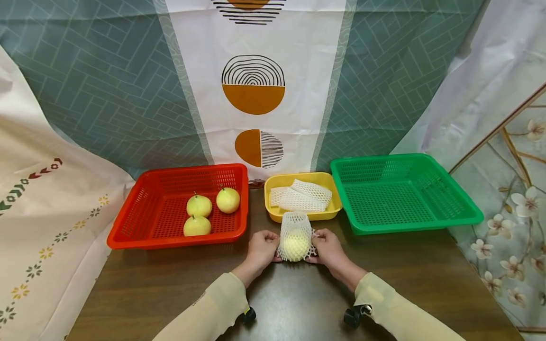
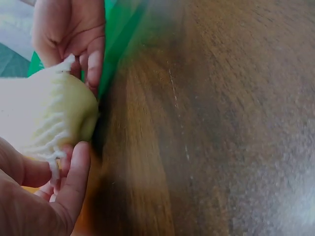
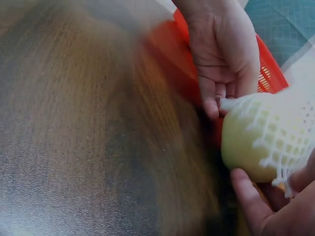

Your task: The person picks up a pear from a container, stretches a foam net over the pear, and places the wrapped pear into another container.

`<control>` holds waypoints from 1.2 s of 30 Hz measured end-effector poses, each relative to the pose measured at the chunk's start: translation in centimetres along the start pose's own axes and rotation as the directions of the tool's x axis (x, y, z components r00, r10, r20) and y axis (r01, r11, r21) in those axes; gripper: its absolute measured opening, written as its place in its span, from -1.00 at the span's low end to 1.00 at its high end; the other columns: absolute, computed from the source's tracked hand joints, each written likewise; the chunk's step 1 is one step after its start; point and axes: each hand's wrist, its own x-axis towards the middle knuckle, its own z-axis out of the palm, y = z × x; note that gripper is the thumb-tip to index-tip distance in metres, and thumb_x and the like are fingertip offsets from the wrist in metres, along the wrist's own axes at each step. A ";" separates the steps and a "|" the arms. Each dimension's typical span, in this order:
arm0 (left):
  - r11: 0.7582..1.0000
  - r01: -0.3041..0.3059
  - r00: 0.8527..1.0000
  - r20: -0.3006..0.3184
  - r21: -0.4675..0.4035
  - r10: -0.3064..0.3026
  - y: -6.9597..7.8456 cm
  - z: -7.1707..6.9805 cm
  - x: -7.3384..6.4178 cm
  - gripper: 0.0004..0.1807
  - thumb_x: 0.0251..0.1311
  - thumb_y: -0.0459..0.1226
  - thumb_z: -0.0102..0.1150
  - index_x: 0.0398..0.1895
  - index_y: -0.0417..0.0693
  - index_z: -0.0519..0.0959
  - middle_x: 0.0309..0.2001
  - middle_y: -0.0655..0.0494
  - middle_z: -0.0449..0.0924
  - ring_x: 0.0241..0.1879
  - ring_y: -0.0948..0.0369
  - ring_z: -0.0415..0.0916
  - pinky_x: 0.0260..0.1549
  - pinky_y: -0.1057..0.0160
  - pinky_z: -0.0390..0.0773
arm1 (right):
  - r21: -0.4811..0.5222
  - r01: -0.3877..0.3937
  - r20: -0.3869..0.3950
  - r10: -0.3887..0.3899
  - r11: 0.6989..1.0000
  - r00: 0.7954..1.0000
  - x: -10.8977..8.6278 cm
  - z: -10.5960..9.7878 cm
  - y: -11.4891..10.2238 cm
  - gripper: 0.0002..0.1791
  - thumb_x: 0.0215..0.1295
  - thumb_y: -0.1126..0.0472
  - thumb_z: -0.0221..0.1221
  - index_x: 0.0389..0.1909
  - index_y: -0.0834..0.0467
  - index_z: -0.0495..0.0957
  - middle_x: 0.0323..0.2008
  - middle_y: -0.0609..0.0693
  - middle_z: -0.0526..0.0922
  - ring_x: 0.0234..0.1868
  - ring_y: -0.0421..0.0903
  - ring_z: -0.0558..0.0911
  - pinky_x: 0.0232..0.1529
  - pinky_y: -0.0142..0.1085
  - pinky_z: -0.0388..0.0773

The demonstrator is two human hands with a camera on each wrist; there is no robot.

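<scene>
A pale yellow-green pear [image 3: 238,147] sits on the table partly inside a white foam net sleeve [image 1: 295,219]. The sleeve's loose end points away toward the yellow basket. My left hand [image 1: 261,248] pinches the net's near edge on the left side of the pear. On the opposite side, my right hand [image 1: 332,250] pinches the same edge between thumb and fingers. Both wrist views show the pear's bare near end poking out of the net. In the left wrist view, a fingertip of the left hand [image 2: 34,196] lies against the pear.
A red basket [image 1: 170,242] with three pears [image 1: 199,206] stands at the left. Behind the hands is a small yellow basket [image 1: 275,180] holding foam net sleeves [image 1: 303,200]. A green basket [image 1: 384,194] stands at the right on the dark wooden table [image 1: 294,303].
</scene>
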 end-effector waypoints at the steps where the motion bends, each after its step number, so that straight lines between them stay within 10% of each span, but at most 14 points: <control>1: 1.000 -0.001 1.000 0.009 -0.013 0.001 0.0 0.0 0.0 -0.85 0.22 -0.38 0.07 -0.22 -0.35 0.51 -0.48 -0.02 0.53 -0.68 0.23 0.51 -0.58 0.16 0.65 | -0.002 0.015 -0.009 -0.015 1.000 1.000 0.0 0.0 -0.1 -0.81 0.38 0.26 -0.05 -0.08 0.28 0.30 -0.19 0.17 0.46 -0.39 -0.10 0.56 -0.43 -0.16 0.66; 23: 0.994 -0.109 0.993 -0.048 -0.011 0.109 2.1 -0.1 -0.3 -0.84 0.25 -0.27 0.11 -0.20 -0.19 0.53 -0.39 -0.01 0.53 -0.49 0.23 0.44 -0.59 0.25 0.59 | -0.056 0.111 -0.081 -0.115 0.992 0.990 -0.4 0.5 -2.1 -0.73 0.37 0.06 0.04 -0.14 0.19 0.36 -0.21 0.11 0.61 -0.36 -0.17 0.55 -0.37 -0.15 0.64; 36: 0.999 -0.041 0.997 -0.064 0.014 0.042 1.5 0.1 0.5 -0.83 0.22 -0.26 0.14 -0.24 -0.20 0.56 -0.41 0.01 0.53 -0.53 0.23 0.45 -0.62 0.30 0.58 | -0.069 0.089 -0.077 -0.094 0.994 0.993 0.2 0.1 -0.8 -0.85 0.29 0.30 0.03 -0.17 0.28 0.37 -0.31 0.13 0.58 -0.32 -0.10 0.57 -0.37 -0.22 0.66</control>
